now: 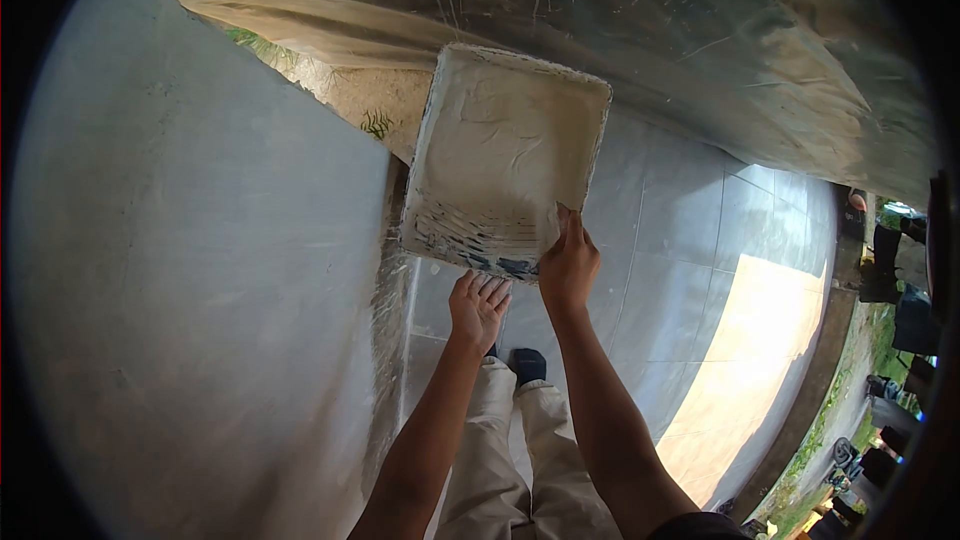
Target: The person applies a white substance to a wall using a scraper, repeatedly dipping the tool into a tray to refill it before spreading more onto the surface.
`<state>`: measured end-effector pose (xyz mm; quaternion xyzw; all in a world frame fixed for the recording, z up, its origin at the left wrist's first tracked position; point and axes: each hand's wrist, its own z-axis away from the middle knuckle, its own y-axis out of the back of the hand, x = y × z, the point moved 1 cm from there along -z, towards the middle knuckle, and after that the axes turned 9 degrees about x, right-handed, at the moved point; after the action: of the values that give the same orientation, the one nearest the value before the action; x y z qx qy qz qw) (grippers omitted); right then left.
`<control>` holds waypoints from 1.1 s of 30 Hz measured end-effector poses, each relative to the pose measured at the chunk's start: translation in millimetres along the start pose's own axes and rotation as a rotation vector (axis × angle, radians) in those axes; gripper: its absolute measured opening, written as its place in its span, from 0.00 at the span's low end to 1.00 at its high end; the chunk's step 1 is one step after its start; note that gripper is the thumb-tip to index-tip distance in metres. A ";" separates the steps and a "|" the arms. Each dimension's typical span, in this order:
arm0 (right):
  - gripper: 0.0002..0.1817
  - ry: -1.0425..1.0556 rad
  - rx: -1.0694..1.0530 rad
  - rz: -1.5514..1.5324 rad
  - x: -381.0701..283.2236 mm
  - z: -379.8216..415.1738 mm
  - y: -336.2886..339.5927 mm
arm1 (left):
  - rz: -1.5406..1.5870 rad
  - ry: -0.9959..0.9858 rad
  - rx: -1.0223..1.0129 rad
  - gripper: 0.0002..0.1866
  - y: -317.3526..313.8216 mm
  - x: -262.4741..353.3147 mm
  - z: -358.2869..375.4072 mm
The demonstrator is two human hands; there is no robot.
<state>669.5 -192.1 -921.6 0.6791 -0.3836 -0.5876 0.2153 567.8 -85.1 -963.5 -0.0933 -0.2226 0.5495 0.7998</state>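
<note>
A paint tray (510, 130) with off-white paint in its well hangs in front of me over the floor. Its ribbed near end shows dark streaks, and dried paint crusts the rim. My right hand (570, 265) grips the tray at its near right corner, thumb up over the rim. Just below the near edge is my left hand (481, 307), palm turned up and fingers stretched out, with the fingertips right at the rim.
A grey wall (220, 240) rises on the left. Plastic sheeting (720, 50) hangs across the top. Grey floor tiles (670, 210) lie below, with a bright sunlit patch (750, 360). My feet in dark socks (528, 364) stand beneath. Shoes (845, 455) and grass lie beyond the ledge at right.
</note>
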 end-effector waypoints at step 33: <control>0.14 0.242 -0.273 -0.437 11.3 -53.8 -26.1 | -0.034 0.019 0.029 0.39 13.1 10.4 0.0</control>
<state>728.5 -193.3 -936.6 0.7758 -0.1170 -0.5808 0.2172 559.9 -70.5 -966.1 -0.0833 -0.2087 0.5380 0.8125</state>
